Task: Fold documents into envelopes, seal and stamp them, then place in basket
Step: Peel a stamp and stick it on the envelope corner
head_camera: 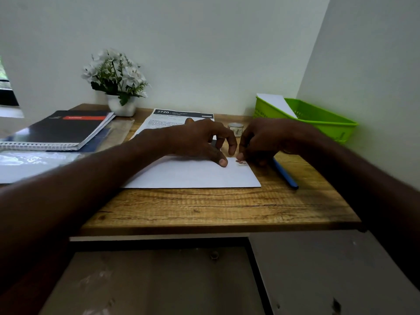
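You're at the stamping bit, so go slow here: your left hand (pixel 200 142) is spread over the white envelope (pixel 193 173) with the thumb pressing down near its far right corner, and your right hand (pixel 261 142) is curled in tight, fingertips pinching the little stamp (pixel 242 164) right at that corner. The two hands are nearly touching. I think the stamp is already partly down on the paper, but it's tiny and in shadow, so hard to say for sure. Keep that left thumb planted so the envelope doesn't skate, line the stamp square with the corner edges, then roll your fingertip across it instead of just jabbing. The green basket (pixel 318 117) sits at the back right with one white envelope already leaning in it, so that's your drop-off. The desk (pixel 204 208) is a small wood-grain top jammed into a pale-walled corner, with a printed document (pixel 168 119) behind your hands, a tape roll (pixel 235 128), a blue pen (pixel 285 173) on the right, notebooks (pixel 59 130) on the left and a potted white flower plant (pixel 116 80) at the back.
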Tool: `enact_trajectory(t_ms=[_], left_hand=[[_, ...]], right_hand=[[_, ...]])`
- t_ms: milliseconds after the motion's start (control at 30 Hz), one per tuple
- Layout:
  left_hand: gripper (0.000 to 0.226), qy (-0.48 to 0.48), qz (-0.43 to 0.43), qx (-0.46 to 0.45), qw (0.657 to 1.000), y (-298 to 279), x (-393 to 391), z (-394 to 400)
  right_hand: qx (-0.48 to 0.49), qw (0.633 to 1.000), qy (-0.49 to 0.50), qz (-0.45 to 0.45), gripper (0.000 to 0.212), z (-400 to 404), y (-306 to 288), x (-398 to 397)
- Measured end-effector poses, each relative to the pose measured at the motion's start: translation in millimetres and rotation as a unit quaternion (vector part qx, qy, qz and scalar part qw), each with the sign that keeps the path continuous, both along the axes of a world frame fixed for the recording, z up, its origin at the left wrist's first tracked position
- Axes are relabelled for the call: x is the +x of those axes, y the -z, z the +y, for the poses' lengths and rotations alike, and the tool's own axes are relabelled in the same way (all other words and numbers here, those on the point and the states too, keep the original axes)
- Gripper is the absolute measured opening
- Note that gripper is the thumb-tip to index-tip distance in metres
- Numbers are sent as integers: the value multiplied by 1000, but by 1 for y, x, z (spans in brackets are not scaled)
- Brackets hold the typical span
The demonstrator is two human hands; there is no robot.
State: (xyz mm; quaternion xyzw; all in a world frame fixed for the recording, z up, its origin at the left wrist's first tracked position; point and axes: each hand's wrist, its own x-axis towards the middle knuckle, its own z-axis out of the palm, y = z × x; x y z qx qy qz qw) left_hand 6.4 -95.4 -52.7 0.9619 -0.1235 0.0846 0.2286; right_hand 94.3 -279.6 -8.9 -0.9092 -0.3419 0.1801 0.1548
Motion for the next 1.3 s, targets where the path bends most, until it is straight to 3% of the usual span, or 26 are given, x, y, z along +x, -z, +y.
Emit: enact_trajectory(t_ms=[67, 167, 567, 800, 967, 1133, 1300], left_hand=[[46, -1, 0, 15, 1000, 0, 1, 1], [50, 6, 2, 36, 999, -1, 1, 1], [33, 55, -8, -52, 997, 0, -1, -3], [28, 30, -5, -79, 996, 1, 0, -4], [29, 27, 6, -93, 995, 2, 1, -5], [27, 21, 7, -102, 995, 4, 1, -3], [29, 20, 15, -117, 993, 4, 1, -4]], right_hand=[[-1, 1000, 11, -5, 9, 1, 1, 0], [-11, 1000, 15, -25, 11, 3, 3, -1], [38, 999, -24, 2, 5, -10, 6, 6], [46, 996, -72, -26, 13, -17, 9, 9], [-2, 991, -124, -59, 16, -23, 4, 5], [8, 993, -93, -70, 27, -16, 8, 5], [-30, 986, -127, -107, 30, -19, 4, -3]])
